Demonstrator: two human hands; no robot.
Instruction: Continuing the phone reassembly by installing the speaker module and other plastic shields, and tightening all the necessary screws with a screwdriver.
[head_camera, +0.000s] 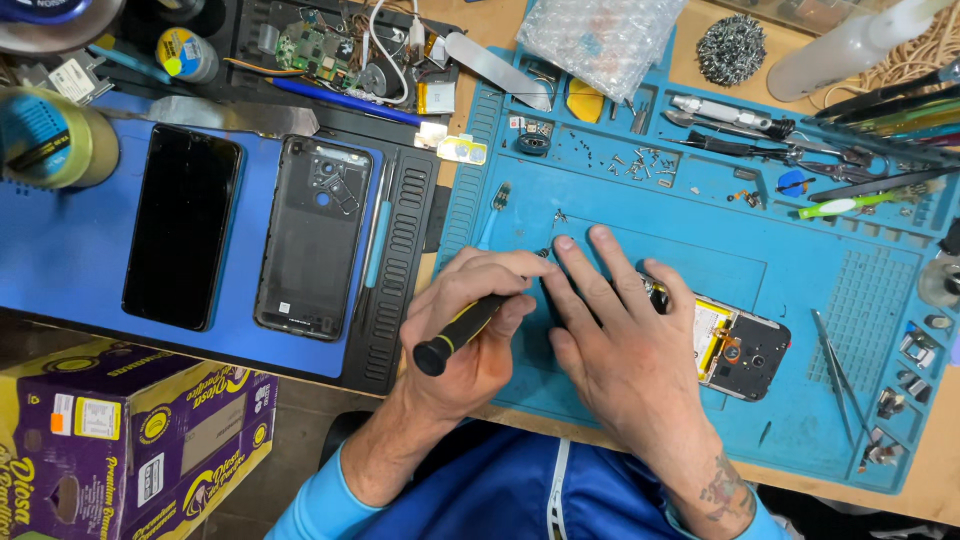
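My left hand (470, 320) grips a black and yellow screwdriver (455, 332), its tip hidden under my fingers near the top edge of an opened phone. My right hand (615, 340) lies flat over that opened phone (740, 350), fingers spread, pinning it to the blue repair mat (700, 220). Only the phone's right end shows, with a yellow battery strip and dark circuit cover. Both hands touch each other at the fingertips.
A black phone screen (183, 226) and a dark back cover (315, 236) lie on a blue pad at left. Tweezers (835, 375), loose screws (640, 160), pliers (750, 120) and a green-tipped tool (845, 205) sit on the mat. A purple-yellow box (120, 440) stands at bottom left.
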